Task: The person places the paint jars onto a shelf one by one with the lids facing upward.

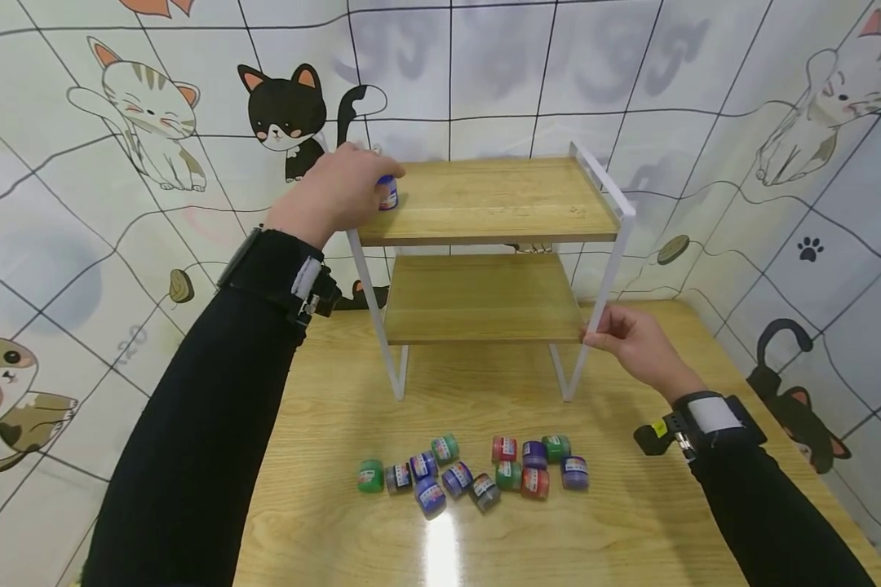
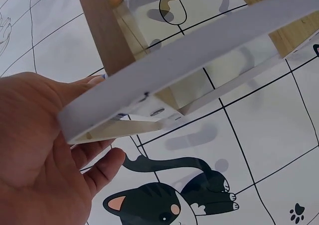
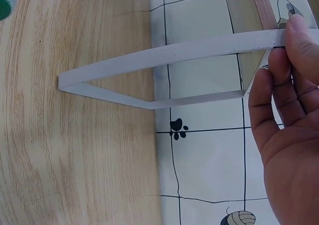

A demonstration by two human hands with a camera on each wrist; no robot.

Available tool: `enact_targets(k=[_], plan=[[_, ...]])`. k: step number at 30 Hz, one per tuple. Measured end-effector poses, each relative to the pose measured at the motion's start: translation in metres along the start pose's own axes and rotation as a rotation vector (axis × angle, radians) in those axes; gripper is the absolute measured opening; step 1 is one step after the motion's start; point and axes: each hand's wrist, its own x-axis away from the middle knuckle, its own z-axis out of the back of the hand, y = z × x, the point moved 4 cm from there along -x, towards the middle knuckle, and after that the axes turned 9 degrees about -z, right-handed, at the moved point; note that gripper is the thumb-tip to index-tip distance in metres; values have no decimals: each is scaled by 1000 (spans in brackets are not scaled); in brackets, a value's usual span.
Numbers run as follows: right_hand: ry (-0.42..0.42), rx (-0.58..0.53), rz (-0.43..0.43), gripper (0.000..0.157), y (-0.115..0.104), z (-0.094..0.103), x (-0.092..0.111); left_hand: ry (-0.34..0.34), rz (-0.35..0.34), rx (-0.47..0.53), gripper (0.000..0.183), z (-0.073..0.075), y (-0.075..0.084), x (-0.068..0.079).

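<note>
Blue jar is up at the left end of the top shelf, and we've got the fingers of our left hand curled round it, hand coming in over that side of the rack. Can't tell from these angles whether the jar's full weight is on the wood yet, since our own hand covers a good bit of it and the left wrist view mostly catches the white rail. Down on the other side, thumb and forefinger of our right hand are clamped on the right leg, right by the front corner of the lower shelf. To do this bit well, we'd feel for the base sitting flat before easing the grip, then lift our fingers away upward so a knuckle doesn't clip the rail or tip the jar. We'd want that pinch on the leg firm but not pulling, because the rack looks light and a tug could shift it. Also worth leaving a little wood between jar and edge. We'd watch our sleeve around the loose jars on the table when drawing back, too.
</note>
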Motion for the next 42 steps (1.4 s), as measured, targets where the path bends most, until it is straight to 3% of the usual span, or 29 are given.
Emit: enact_targets(k=[7,14,22,31,37,42], plan=[[5,25,-5,9,1,0,0,41,-7,1,43,0,-3,3],[8,36,-8,9,2,1,0,126,-41,88,40,7,-8,16],[2,18,-15,10,1,1,0,162,-201,195,36,7,1,30],[-1,4,-20,10,3,0,0,86,-336,234,35,-5,33,45],[-1,7,-32,11,2,0,0,-1,-414,261,32,-17,46,51],[0,-2,-28,15,3,-1,1,-77,-437,300,30,-31,55,57]])
